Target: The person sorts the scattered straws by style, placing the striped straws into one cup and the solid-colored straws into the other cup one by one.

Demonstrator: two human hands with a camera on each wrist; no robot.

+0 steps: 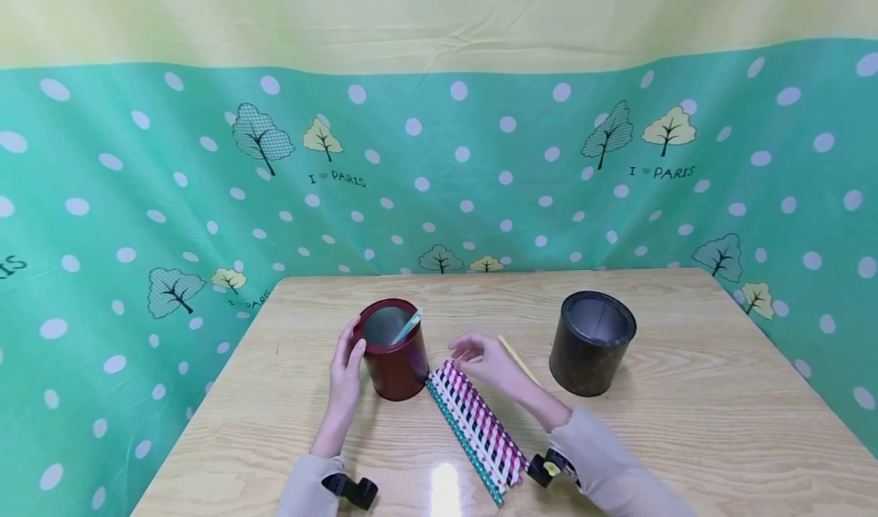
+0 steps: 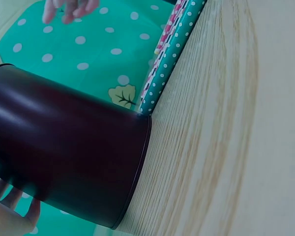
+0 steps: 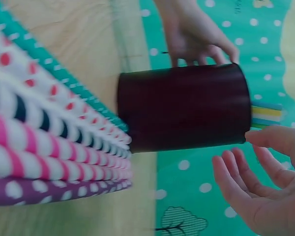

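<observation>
A dark red can stands upright on the table, left of centre. My left hand holds it from the left, thumb and fingers spread round its side near the rim; its fingers also show in the left wrist view. Blue, yellow and green sticks, apparently paper straws, stick out of the can's mouth. A row of patterned straws, dotted and striped, lies slanting beside the can. Over their far end hovers my right hand, its fingers loosely bent with nothing between them.
To the right a black can stands upright. A thin yellow straw lies behind my right hand. A dotted green cloth hangs along the back of the wooden table.
</observation>
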